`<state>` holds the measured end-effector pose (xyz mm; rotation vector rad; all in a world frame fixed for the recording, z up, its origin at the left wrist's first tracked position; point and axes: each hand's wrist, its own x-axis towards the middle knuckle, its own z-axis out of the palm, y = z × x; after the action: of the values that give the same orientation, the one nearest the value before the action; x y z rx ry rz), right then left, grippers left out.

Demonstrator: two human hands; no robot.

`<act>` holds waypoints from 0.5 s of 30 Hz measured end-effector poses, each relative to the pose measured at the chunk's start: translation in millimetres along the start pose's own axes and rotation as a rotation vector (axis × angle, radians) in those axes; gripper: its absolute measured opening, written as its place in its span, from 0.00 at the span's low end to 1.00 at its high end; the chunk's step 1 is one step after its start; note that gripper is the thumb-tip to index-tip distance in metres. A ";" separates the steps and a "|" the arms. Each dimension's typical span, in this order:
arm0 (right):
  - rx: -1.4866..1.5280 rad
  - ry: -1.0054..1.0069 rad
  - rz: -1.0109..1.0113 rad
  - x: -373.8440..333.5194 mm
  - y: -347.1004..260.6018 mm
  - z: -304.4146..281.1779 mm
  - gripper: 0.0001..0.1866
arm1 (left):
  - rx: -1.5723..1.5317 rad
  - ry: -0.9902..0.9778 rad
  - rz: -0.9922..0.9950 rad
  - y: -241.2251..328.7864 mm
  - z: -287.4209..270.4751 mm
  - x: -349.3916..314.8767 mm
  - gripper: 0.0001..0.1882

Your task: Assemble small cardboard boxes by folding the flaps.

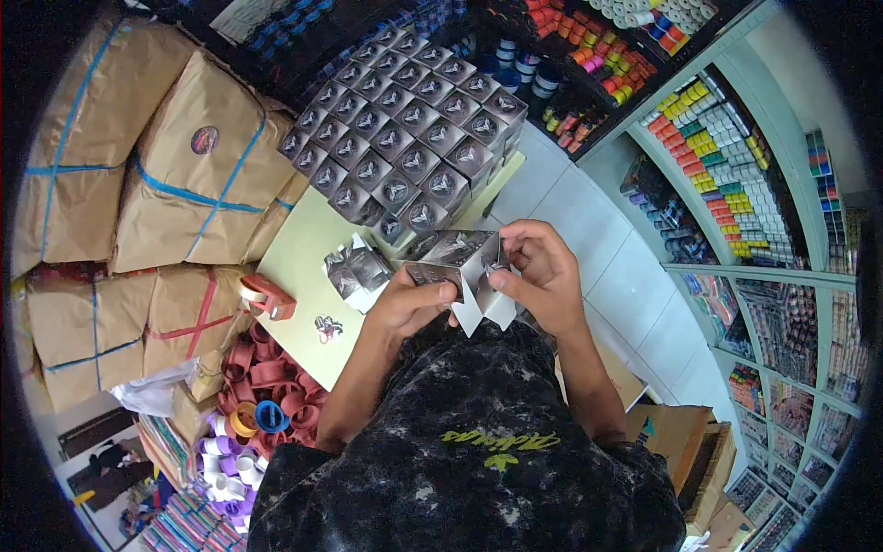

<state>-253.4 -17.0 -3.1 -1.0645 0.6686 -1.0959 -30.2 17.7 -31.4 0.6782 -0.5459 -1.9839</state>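
A small dark grey printed carton box is between my hands in front of my chest, its white end flaps open toward me. My left hand grips the box's near left side, the thumb lying on its printed face. At the right end my right hand pinches the box's edge between thumb and fingers. Beside my left hand, on the pale yellow table, lies a pile of similar unfolded cartons. Beyond the hands stand many matching boxes in neat stacked rows.
A red tape dispenser and a small dark-and-white cluster lie on the table's left. Brown paper-wrapped bundles are piled left. Red plastic rings lie below them. Shelves of coloured spools line the right; a cardboard box stands lower right.
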 end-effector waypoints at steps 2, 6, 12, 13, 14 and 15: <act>0.009 0.009 -0.010 0.1 -1.0 -0.2 0.26 | 0.017 -0.005 -0.012 0.7 3.4 0.5 0.15; 0.024 0.019 -0.027 1.2 0.6 0.5 0.25 | 0.012 -0.030 -0.031 2.5 10.5 1.1 0.16; -0.008 0.004 -0.015 0.6 -6.4 -1.4 0.24 | -0.057 -0.003 -0.008 -1.8 6.2 3.4 0.23; 0.015 -0.009 0.012 1.0 -10.4 -0.5 0.24 | -0.111 -0.017 0.013 1.0 8.8 4.3 0.26; 0.037 -0.023 0.039 1.1 -12.7 -0.1 0.23 | -0.115 -0.069 -0.006 -0.8 -4.0 5.5 0.29; 0.039 -0.022 0.039 0.7 -13.0 0.3 0.23 | -0.114 -0.069 -0.007 0.8 -6.5 5.6 0.29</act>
<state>-257.8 -18.5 9.1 -1.0253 0.6456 -1.0583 -27.8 11.7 -37.1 0.5437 -0.4678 -2.0342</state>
